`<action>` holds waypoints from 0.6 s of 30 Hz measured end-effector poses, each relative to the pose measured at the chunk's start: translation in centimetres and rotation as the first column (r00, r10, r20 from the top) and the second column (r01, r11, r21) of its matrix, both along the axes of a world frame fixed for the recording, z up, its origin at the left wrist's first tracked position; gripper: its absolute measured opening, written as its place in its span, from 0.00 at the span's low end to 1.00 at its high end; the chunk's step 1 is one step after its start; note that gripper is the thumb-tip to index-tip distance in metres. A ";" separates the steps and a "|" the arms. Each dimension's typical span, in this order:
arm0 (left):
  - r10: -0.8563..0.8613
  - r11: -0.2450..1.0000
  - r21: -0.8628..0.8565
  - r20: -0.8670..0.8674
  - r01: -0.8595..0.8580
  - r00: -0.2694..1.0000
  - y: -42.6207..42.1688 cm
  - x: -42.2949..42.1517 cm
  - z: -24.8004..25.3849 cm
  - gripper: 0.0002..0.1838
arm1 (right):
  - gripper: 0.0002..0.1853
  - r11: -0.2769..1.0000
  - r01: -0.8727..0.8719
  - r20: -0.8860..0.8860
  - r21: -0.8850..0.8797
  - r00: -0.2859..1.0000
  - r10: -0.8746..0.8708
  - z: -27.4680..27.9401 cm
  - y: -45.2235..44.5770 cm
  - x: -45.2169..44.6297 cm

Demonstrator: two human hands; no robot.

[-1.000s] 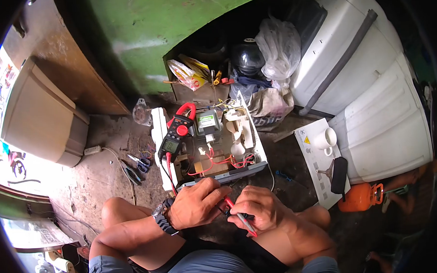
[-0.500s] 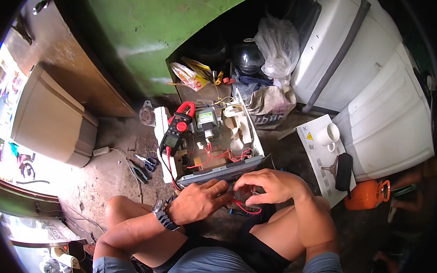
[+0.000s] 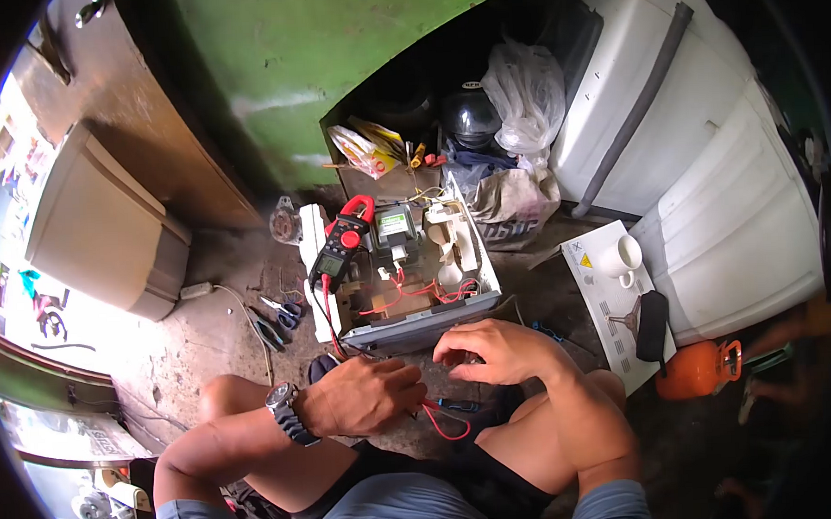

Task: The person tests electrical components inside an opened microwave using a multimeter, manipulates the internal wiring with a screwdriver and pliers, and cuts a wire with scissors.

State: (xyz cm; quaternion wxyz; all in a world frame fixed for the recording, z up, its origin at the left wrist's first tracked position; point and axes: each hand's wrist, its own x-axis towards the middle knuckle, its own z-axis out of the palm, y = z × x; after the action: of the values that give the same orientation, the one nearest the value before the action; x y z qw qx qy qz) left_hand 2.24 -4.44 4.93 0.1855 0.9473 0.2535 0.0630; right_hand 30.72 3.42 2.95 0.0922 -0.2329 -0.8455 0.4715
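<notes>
My left hand [image 3: 364, 397], with a watch on the wrist, is closed low in front of the opened appliance. A red test lead [image 3: 453, 434] loops out from under its fingertips; the lead's tip is hidden. My right hand [image 3: 498, 351] hovers to the right, fingers curved and thumb apart, with nothing visible in it. Ahead of both hands stands the opened appliance [image 3: 419, 332], showing red wires and a transformer-like part [image 3: 396, 237] with a green and white label. A red and black clamp meter [image 3: 341, 244] rests on its left side, its leads running down towards my left hand.
Pliers [image 3: 266, 329] and scissors [image 3: 286, 309] lie on the floor at left. A white panel [image 3: 612, 293] at right bears a white mug [image 3: 621, 260] and a black case [image 3: 653, 326]. Beside it is an orange container [image 3: 694, 373]. Plastic bags [image 3: 524, 97] sit behind the appliance.
My hands have drawn apart: the left moved left and slightly down with the red lead, while the right shifted slightly left. The view has shifted a little.
</notes>
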 end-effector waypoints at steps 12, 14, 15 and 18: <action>0.291 0.951 -0.221 0.417 -0.214 0.861 2.2 -1.3 -0.3 0.19 | 0.33 0.981 0.158 -0.179 -0.116 0.968 -0.177 -0.9 -3.2 -2.4; 0.325 0.935 -0.277 0.421 -0.221 0.847 2.4 -1.4 -1.5 0.19 | 0.36 0.948 0.298 -0.448 -0.107 0.837 -0.314 -0.9 -3.9 -3.2; 0.355 0.918 -0.327 0.420 -0.226 0.835 2.4 -1.5 -1.9 0.18 | 0.36 0.949 0.294 -0.448 -0.112 0.838 -0.312 -0.7 -3.5 -3.3; 0.387 0.895 -0.374 0.386 -0.241 0.838 2.1 -1.3 -2.6 0.18 | 0.29 0.968 0.233 -0.433 0.089 0.885 -0.173 0.0 -2.6 -3.0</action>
State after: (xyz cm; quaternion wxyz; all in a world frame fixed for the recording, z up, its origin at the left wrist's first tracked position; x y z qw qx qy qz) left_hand 0.95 -2.38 2.34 0.3726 0.8098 0.3640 0.2699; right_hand 27.76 0.82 2.92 0.3376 -0.2060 -0.8070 0.4387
